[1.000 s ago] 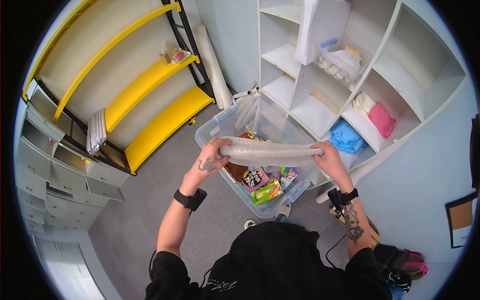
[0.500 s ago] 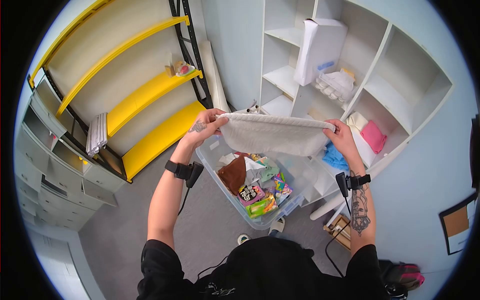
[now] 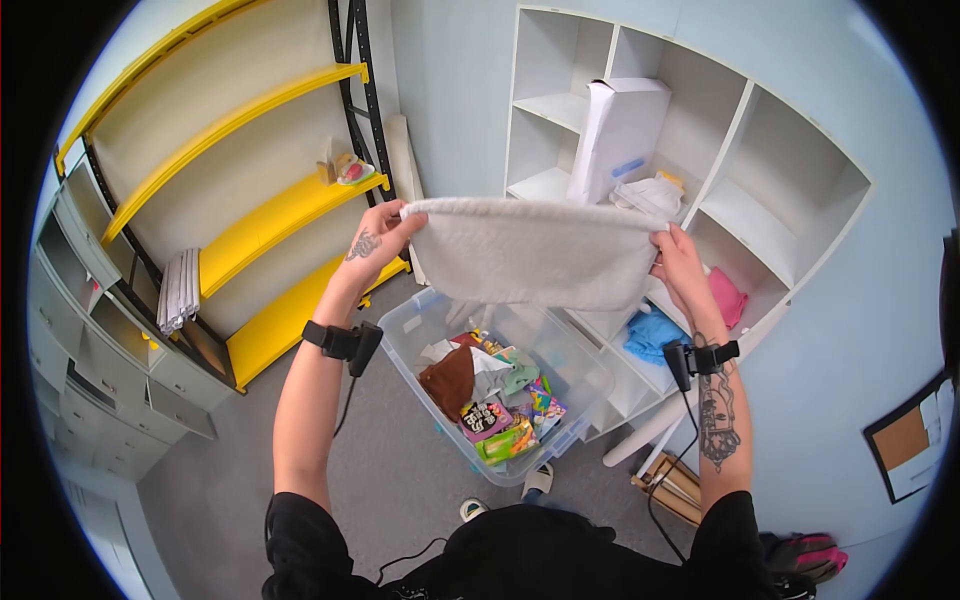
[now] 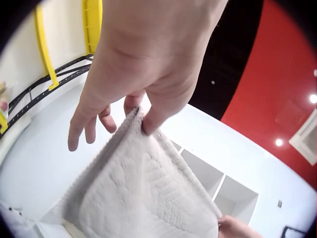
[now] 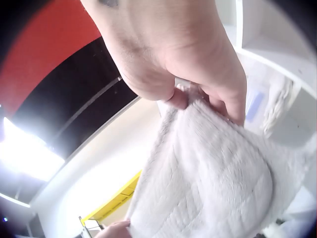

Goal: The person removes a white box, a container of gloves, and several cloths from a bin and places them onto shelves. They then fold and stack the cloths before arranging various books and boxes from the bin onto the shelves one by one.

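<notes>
A light grey, fluffy cloth with a quilted texture hangs stretched out in front of me, above a clear plastic bin. My left hand pinches one upper corner between thumb and fingers. At the opposite upper corner, my right hand holds the cloth the same way. In the left wrist view the thumb presses on the cloth while the other fingers spread loosely. Folded layers of the cloth droop below the pinching fingers in the right wrist view.
The clear bin holds a brown cloth, other fabrics and colourful packets. Yellow shelves stand at left. White cubbies at right hold a white box, blue cloth and pink cloth.
Both hands have risen and moved apart, pulling the cloth from a narrow bunched strip into a wide hanging sheet. More of the bin's contents now shows beneath it.
</notes>
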Motion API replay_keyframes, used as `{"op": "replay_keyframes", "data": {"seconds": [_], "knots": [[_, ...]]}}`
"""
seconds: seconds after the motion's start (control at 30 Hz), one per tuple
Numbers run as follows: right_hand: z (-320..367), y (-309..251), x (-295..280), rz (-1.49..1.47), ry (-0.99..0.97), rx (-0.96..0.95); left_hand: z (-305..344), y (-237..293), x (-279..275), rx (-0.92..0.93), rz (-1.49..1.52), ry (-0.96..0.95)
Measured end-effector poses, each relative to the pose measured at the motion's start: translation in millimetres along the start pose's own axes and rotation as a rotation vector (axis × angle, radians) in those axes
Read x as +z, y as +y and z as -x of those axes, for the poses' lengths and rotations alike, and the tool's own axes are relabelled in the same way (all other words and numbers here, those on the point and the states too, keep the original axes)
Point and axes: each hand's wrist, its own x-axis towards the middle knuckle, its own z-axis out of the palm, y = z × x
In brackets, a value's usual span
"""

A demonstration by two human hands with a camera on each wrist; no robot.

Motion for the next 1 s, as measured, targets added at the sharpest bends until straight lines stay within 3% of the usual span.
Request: {"op": "replay_keyframes", "data": {"seconds": [0.03, 0.07, 0.1, 0.13, 0.2, 0.43, 0.6, 0.73, 0.93, 1.0], "knots": [[3, -7, 15, -0.215, 0.081, 0.055, 0, 6, 11, -0.111, 0.219, 0.049], [-2, -2, 23, -0.004, 0.190, -0.098, 0, 10, 20, -0.224, 0.436, 0.097], [-12, 12, 30, 0.207, 0.298, -0.250, -8, -3, 29, -0.252, 0.314, 0.148], [-16, 18, 37, 0.420, 0.405, -0.400, -27, -48, 38, 0.052, -0.026, 0.287], [-10, 9, 46, 0.405, 0.375, -0.333, -17, -32, 48, 0.073, -0.124, 0.377], [-13, 47, 35, 0.408, 0.313, -0.278, 7, -27, 52, -0.276, 0.548, 0.194], [36, 90, 56, 0.476, 0.331, -0.160, 55, -59, 85, -0.223, 0.358, 0.239], [87, 104, 88, 0.500, 0.213, -0.056, 108, -38, 120, -0.178, 0.116, 0.129], [145, 57, 141, 0.244, -0.030, -0.087, 154, -4, 187, -0.099, 0.193, 0.052], [149, 68, 141, 0.146, -0.097, -0.234, 164, -2, 191, -0.099, 0.239, -0.012]]}}
